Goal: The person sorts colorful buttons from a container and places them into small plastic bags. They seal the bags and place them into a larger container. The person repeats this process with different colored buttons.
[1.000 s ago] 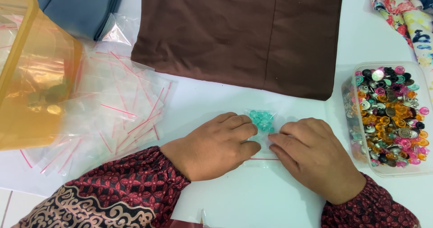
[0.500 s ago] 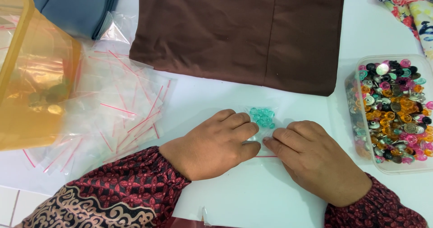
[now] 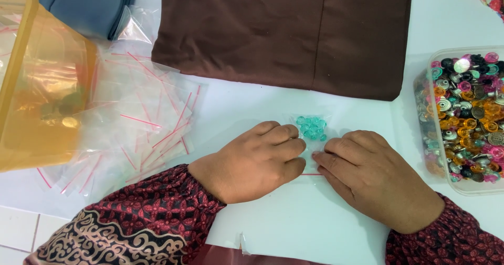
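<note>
The left hand [image 3: 252, 162] and right hand [image 3: 373, 178] are lying side by side, fingers curled, pressing flat on a small clear bag [image 3: 313, 139] of teal beads [image 3: 312, 127] on the white bench [image 3: 294, 228]. A pile of empty bags [image 3: 142, 128] is lying to the left, beside a yellow tub [image 3: 37, 86]. A box of colourful buttons [image 3: 467, 118] is sitting to the right. Brown cloth [image 3: 283, 34] is lying behind.

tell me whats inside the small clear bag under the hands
A cluster of teal beads shows in the small clear bag. The left hand and right hand cover its lower part.
</note>
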